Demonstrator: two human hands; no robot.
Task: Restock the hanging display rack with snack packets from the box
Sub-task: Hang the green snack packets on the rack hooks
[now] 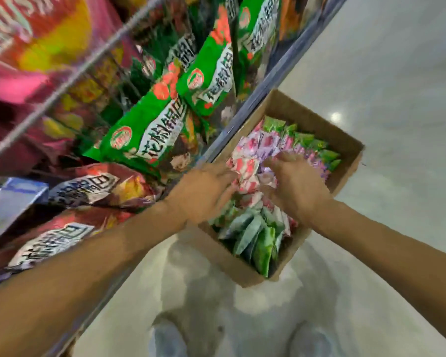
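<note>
A brown cardboard box [345,143] stands on the floor against the rack's base, filled with small snack packets: pink and purple ones [252,150] in the middle, green ones [263,246] at both ends. Both my hands are down in the box on the pink packets. My left hand [204,191] lies with fingers reaching onto them. My right hand [294,181] has its fingers spread and bent over the pile. Motion blur hides whether either hand grips a packet. The hanging rack [93,63] rises at the left with green snack bags [150,135] on it.
Red and brown snack bags [88,186] hang lower on the rack, pink ones higher up. A blue-grey base rail [276,70] runs along the rack's foot beside the box. Pale tiled floor [397,99] spreads to the right. My two shoes [170,338] show at the bottom.
</note>
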